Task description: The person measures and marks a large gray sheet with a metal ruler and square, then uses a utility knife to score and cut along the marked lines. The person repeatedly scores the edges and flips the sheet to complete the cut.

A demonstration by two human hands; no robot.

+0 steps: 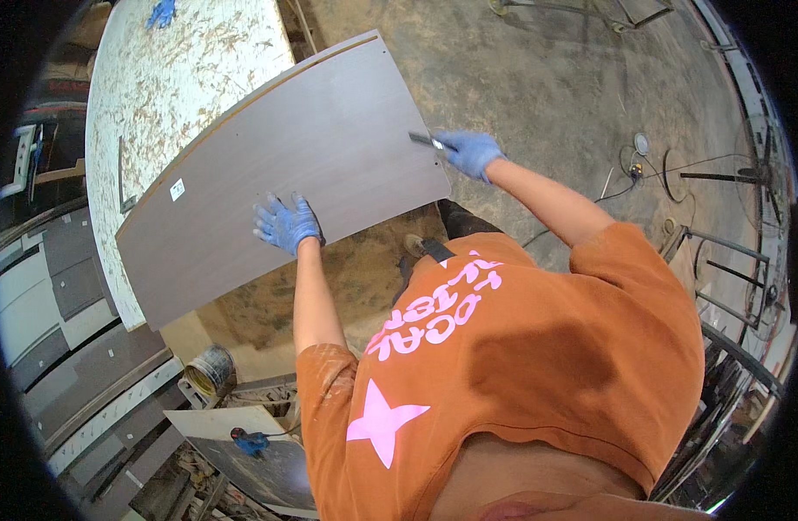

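A large grey panel (269, 165) lies across a worn white table, overhanging its right end. It has small holes at the right end, a tan strip along the far edge and a small white sticker (177, 189). My left hand (288, 226), in a blue glove, rests on the panel near its front edge with fingers spread. By the right end, my right hand (474, 154), also gloved, is closed around a slim dark hand tool (428, 141). The tool points left over the panel; whether its tip touches the surface is unclear, and its exact kind cannot be made out.
A blue glove (161, 12) lies on the far part of the white table (191, 65). Left of me stand a can (210, 370), a blue power tool (250, 441) and stacked boards (78, 382). Cords and a metal frame (729, 276) are on the floor at right.
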